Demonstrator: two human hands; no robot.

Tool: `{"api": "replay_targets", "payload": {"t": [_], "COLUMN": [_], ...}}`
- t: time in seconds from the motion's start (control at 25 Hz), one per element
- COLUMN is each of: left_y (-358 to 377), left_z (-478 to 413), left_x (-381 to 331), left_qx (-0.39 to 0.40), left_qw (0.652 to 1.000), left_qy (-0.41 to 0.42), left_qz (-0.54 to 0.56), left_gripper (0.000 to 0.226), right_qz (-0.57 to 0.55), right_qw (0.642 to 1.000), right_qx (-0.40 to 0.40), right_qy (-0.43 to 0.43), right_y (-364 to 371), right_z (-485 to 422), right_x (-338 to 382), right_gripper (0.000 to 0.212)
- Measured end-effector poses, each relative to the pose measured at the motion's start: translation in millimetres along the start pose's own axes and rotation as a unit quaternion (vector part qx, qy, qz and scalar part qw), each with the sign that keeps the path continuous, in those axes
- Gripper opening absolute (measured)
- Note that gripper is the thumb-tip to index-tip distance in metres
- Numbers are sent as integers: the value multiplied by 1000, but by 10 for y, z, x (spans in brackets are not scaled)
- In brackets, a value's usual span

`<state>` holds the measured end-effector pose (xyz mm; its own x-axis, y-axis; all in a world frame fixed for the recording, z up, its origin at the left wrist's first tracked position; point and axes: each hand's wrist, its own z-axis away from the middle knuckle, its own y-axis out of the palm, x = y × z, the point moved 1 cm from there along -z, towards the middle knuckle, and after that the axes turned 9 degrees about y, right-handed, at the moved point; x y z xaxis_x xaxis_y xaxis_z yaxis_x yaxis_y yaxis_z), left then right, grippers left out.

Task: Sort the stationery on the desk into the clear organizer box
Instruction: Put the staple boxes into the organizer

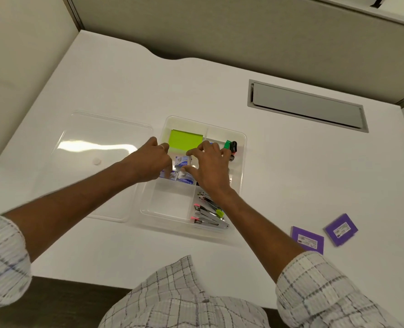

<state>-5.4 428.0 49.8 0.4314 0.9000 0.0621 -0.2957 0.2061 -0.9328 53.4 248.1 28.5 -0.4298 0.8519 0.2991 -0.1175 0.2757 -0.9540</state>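
Fingers (192,151) of the right hand (208,171) are spread, with thumb and index pinching a small box (183,160), blue-white, in the middle-left compartment of the clear organizer box (243,147). Left hand (151,159) curls down at the same compartment, fingertips hidden, can't tell if it grips. Sorted already, judging by the layout: green sticky notes (185,139) far left, clips (230,145) far right, staplers (208,214) near right. Likely left to do: two purple packs (307,240) on the counter (149,79), well right of the organizer. Clear lid (97,147) lies just left of it, so closing is probably last.
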Motion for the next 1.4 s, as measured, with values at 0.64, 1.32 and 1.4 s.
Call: {"api": "replay_targets", "payload": {"t": [0.64,1.32,1.4], "left_y": [-55,-592,-595], "left_z": [15,-717,-889], "left_x": [-94,-1788,-2105], "left_qx": [-81,-210,-203], "left_qw": [995,933,930], "left_qy": [-55,56,82], "left_qz": [32,286,294], "left_gripper": [41,52,52], "right_qz": [56,-54,-64], "right_qw": [997,989,984], "right_qx": [18,-53,-55], "right_qy": [-38,129,158], "right_y": [-59,-564,-631], "right_z": [77,1506,1695], "right_x": [48,-1771,-2038], "right_gripper": [25,39,41]}}
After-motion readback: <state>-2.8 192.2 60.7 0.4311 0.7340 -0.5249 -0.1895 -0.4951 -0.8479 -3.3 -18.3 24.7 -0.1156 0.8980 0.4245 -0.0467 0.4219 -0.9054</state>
